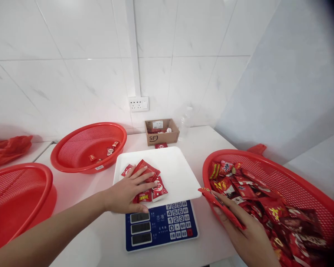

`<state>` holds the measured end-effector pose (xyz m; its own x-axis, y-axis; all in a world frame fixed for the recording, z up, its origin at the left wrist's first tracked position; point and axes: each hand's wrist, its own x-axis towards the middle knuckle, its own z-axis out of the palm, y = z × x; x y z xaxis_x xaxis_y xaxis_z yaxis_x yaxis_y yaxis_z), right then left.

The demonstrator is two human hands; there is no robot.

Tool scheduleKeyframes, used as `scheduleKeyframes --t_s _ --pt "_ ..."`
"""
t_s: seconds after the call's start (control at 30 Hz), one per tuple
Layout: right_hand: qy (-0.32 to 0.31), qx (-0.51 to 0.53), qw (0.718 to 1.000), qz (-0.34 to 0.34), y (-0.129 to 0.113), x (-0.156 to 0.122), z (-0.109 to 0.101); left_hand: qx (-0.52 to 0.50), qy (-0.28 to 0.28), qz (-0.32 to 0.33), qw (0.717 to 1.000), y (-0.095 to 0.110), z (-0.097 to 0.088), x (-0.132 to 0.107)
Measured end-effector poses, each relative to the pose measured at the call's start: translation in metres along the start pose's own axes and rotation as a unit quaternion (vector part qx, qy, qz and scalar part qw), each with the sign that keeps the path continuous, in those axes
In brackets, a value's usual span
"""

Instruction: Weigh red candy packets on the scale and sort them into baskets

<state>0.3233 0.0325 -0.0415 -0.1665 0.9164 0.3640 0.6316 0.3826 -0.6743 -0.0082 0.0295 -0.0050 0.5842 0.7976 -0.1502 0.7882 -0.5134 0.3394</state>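
My left hand [130, 187] lies with fingers spread over several small red snack packets [159, 188] on the white tray [180, 174] of a digital scale. Below the tray shows the scale's blue keypad panel [161, 237], its three displays dark. Between its thumb and fingers, my right hand [245, 226] grips a red packet [222, 205] beside the tray's right edge. Right under that hand stands a large red basket [267, 157], filled with red and dark packets [278, 211]. My right wrist hides part of the basket.
A red basket [72, 139] with a few small packets stands at the back left; another red basket [22, 174] is nearer. At the wall are a small cardboard box [164, 138] and a clear bottle [185, 124]. A red plastic bag [9, 150] lies far left.
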Motion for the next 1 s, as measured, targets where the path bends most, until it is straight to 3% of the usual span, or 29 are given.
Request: scheduleKeyframes --t_s 0.2,0.4,0.5,0.67,0.83,1.0 --pt "0.0 -0.004 1.0 -0.001 0.0 0.001 0.001 0.022 0.084 -0.015 0.996 -0.004 0.013 0.016" --pt "-0.007 -0.017 1.0 -0.003 0.005 0.0 0.002 0.053 0.139 -0.03 0.988 -0.002 0.008 0.034" --pt "-0.017 -0.014 1.0 -0.011 0.005 0.001 0.002 0.055 0.141 -0.021 0.988 0.015 0.006 0.039" --pt "-0.041 -0.021 0.999 -0.021 0.008 0.001 0.002 0.038 0.099 0.056 0.993 0.036 0.014 0.045" --pt "-0.041 -0.037 0.998 -0.031 0.019 -0.002 0.002 0.028 0.111 0.044 0.992 0.028 0.02 0.037" --pt "-0.041 -0.035 0.998 -0.033 0.026 -0.004 0.006 0.03 0.112 0.009 0.993 0.02 0.014 0.02"
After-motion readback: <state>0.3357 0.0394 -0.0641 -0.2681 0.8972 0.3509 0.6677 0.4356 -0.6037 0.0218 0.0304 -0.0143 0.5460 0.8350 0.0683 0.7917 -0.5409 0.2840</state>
